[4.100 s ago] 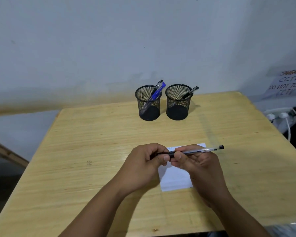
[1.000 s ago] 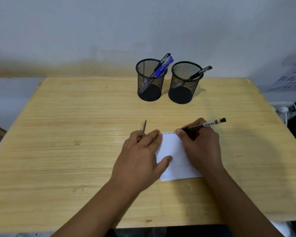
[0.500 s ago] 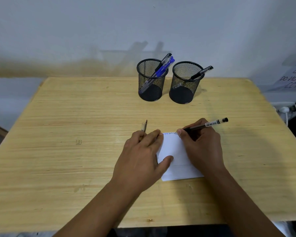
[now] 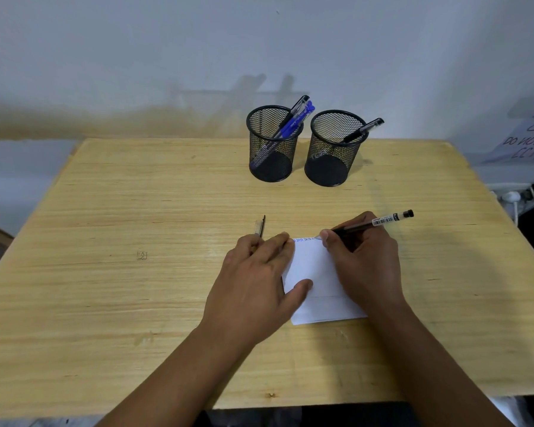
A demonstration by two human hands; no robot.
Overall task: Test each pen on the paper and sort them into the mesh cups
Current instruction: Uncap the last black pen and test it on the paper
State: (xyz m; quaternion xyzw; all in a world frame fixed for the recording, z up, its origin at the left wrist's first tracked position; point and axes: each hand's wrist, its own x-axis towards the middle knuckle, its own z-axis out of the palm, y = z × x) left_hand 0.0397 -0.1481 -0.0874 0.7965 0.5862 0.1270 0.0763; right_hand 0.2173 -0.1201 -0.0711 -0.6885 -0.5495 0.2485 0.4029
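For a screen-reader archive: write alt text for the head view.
A right hand writes with a black pen on white paper that the left hand, holding the pen cap, presses onto a wooden table. Behind stand two black mesh cups holding pens.

Black pen tip on white paper (cups beyond).

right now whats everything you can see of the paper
The paper is a small white sheet, lying flat on the wooden table and turned slightly askew. A faint crease crosses it near its lower end. A short line of small blue writing runs along its top edge. The left hand rests on its left side, thumb on the sheet, with a pen cap sticking out from under its fingers. The right hand lies over the right side, holding a pen with its tip at the top edge.
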